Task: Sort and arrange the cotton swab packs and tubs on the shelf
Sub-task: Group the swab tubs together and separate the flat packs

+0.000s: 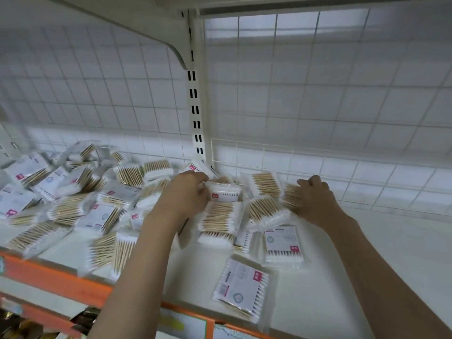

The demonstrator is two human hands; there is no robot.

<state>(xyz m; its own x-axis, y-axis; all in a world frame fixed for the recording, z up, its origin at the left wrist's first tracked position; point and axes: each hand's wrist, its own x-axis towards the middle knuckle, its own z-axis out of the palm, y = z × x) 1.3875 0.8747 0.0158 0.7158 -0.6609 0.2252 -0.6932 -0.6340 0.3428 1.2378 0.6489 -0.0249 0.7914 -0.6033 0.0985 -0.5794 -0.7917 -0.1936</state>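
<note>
While both hands, left (188, 192) and right (315, 199), grip packs (220, 217) mid-shelf (367, 253), loose front-edge pack (244, 285) could get knocked off.

Swab packs (73, 204) heaped on shelf (367, 253) left, w/ strays center.

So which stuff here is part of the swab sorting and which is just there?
Job: swab pile; pack under left hand; pack under right hand; loose pack; shelf.
Just there: wire grid; upright; orange edge.
</note>
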